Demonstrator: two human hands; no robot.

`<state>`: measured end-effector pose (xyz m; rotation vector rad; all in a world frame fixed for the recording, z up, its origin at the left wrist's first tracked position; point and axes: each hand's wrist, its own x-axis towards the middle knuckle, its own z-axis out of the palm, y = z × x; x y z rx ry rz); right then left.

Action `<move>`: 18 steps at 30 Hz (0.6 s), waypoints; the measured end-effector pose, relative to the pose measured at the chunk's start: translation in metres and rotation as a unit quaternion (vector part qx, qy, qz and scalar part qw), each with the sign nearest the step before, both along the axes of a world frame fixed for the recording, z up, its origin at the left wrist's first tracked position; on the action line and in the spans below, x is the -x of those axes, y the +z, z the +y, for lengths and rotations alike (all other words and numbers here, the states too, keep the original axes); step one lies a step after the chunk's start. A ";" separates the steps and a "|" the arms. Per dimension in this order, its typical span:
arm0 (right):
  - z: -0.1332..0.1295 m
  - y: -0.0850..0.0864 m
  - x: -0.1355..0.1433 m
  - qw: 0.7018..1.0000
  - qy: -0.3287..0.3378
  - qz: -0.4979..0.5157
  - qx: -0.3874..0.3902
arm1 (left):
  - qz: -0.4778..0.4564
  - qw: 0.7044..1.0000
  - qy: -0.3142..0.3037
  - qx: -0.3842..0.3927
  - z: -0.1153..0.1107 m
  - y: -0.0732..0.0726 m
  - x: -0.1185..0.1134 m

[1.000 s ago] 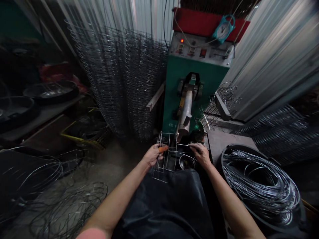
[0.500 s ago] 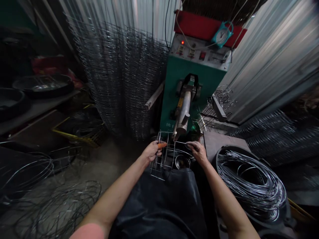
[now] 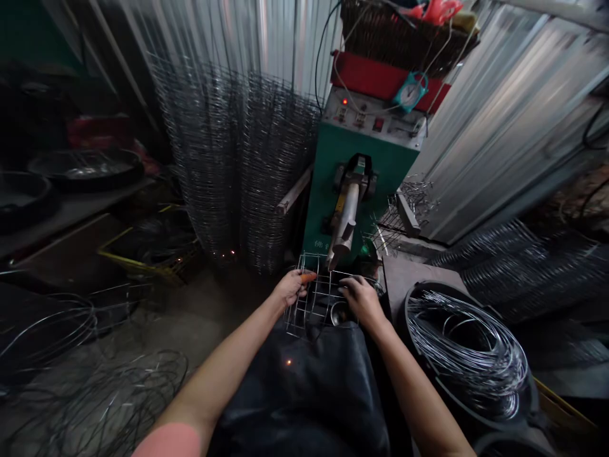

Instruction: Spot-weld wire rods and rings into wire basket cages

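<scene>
The fingers of our left hand (image 3: 289,289) pinch the wire frame (image 3: 318,279) at lower centre, below the metal arm (image 3: 349,212); our right hand's (image 3: 361,299) fingers curl by its right side, grip unclear. Sparks (image 3: 288,362) glow; many crossings seem joined, what's left we can't tell. The frame looks thin, silvery, open-gridded.

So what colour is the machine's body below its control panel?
Green; the machine's body shows in the head view, the only one.
</scene>
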<state>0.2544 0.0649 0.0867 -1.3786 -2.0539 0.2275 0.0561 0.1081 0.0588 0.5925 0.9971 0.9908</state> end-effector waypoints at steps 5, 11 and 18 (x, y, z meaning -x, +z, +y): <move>0.002 -0.013 0.016 0.999 -0.005 0.034 -0.021 | 0.006 1.000 -0.001 -0.002 -0.002 0.002 -0.001; 0.004 -0.015 0.016 0.998 -0.012 0.040 -0.048 | 0.010 1.000 -0.003 -0.005 -0.001 0.003 -0.001; -0.001 -0.027 -0.005 0.996 -0.037 0.070 -0.036 | 0.008 1.000 -0.003 -0.006 -0.001 0.002 -0.001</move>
